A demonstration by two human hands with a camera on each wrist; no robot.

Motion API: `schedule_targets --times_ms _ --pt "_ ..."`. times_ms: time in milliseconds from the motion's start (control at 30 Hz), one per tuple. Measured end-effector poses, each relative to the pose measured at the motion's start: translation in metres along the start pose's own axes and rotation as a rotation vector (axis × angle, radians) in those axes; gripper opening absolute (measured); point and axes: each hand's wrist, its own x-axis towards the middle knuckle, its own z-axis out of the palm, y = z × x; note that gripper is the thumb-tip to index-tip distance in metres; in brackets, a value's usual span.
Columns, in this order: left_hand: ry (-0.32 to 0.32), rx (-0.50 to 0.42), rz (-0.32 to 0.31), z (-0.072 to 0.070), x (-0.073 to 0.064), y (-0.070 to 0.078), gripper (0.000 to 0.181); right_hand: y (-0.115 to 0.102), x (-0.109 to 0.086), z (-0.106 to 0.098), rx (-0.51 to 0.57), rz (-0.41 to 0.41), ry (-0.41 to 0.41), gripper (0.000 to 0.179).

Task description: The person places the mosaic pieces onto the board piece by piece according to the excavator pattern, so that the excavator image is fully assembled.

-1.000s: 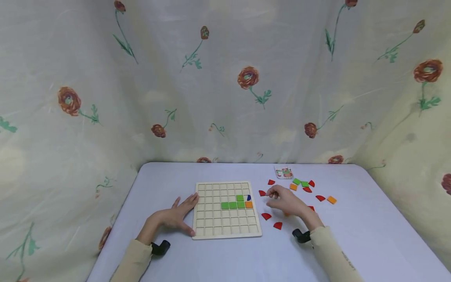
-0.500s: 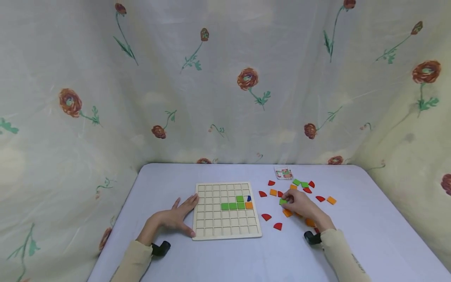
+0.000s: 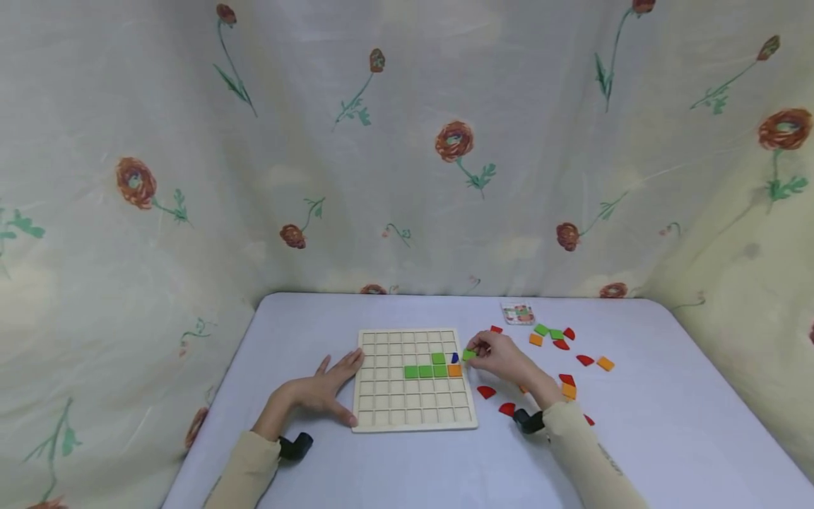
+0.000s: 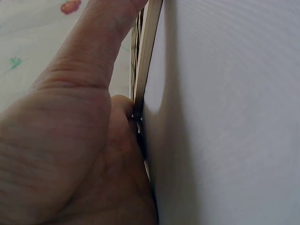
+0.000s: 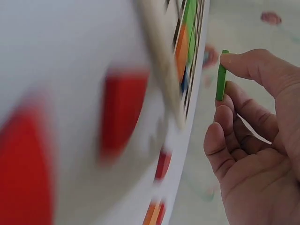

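Observation:
A pale wooden grid board (image 3: 413, 406) lies on the table, with several green square tiles (image 3: 425, 371), an orange tile (image 3: 454, 370) and a small dark blue piece (image 3: 454, 358) in its cells. My left hand (image 3: 324, 392) rests at the board's left edge, fingers spread and straight, fingertips and thumb on the rim. In the right wrist view my right hand (image 5: 258, 117) pinches a green square tile (image 5: 221, 77) between thumb and finger. The head view has this hand beside the board's right edge, near the blue piece.
Red quarter-round pieces (image 3: 486, 392), orange squares (image 3: 605, 363) and green squares (image 3: 541, 330) lie scattered on the table to the right of the board. A small clear packet with a printed pattern (image 3: 518, 313) lies at the back. A flowered curtain (image 3: 407, 177) hangs behind the table.
My right hand reached into the scattered pieces, took a green tile and moved left with it to the board's right edge. The left hand stays on the board's edge.

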Motion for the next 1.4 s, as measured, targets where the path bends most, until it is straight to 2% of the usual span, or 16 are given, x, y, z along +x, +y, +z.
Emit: schedule_targets --times_ms 233,300,433,567,800,967,1200,1400 --pt "0.010 -0.016 0.008 -0.001 0.000 0.000 0.131 -0.040 0.031 0.035 -0.056 -0.192 -0.073 0.018" --pt "0.009 -0.012 0.007 -0.001 -0.001 0.000 0.130 -0.048 0.039 0.044 -0.079 -0.223 -0.092 0.019" --pt "0.010 -0.010 0.006 -0.001 -0.002 0.001 0.130 -0.054 0.052 0.061 -0.083 -0.197 -0.128 0.017" --pt "0.008 -0.008 0.008 -0.001 -0.002 0.001 0.130 -0.055 0.058 0.069 -0.080 -0.175 -0.163 0.015" --pt "0.007 0.006 0.007 -0.002 -0.002 0.001 0.129 -0.060 0.063 0.070 -0.081 -0.152 -0.196 0.018" --pt "0.007 0.006 0.006 -0.002 -0.002 0.001 0.130 -0.064 0.065 0.069 -0.084 -0.108 -0.229 0.014" --pt "0.002 -0.006 0.001 -0.002 -0.001 0.001 0.130 -0.070 0.065 0.067 -0.101 -0.089 -0.251 0.012" --pt "0.000 -0.006 0.003 -0.002 -0.001 0.001 0.130 -0.066 0.060 0.061 -0.106 -0.104 -0.202 0.017"
